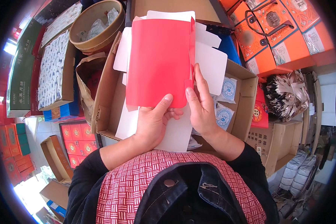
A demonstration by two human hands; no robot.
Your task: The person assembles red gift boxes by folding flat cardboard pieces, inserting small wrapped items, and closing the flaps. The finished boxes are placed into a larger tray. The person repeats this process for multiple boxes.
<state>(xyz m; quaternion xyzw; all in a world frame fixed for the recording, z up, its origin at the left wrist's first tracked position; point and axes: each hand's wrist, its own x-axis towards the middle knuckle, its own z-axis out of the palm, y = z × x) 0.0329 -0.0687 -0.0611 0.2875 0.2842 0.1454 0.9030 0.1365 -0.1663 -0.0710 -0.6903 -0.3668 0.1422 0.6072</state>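
Note:
A flat red paper box blank (pixel 158 63) is held up in front of me, with a narrow folded flap along its right edge. My left hand (pixel 153 121) grips its lower edge, thumb on top and fingers underneath. At the right edge, my right hand (pixel 202 106) has its thumb against the flap and its index finger stretched along the side; its other fingers are partly hidden. Beneath the red blank lie several white-faced flat blanks (pixel 209 65), spread over an open cardboard box (pixel 246 87). Wrapped packets with blue round prints (pixel 224 116) sit in that box, next to my right hand.
A round tan tub (pixel 87 46) with clear wrappings stands at the far left, near a tray of small white packets (pixel 56 71). Orange gift boxes (pixel 287 33) are stacked at the far right. A bundle of ribbon-like strips (pixel 287 95) lies below them. Red boxes (pixel 76 138) fill a tray on the left.

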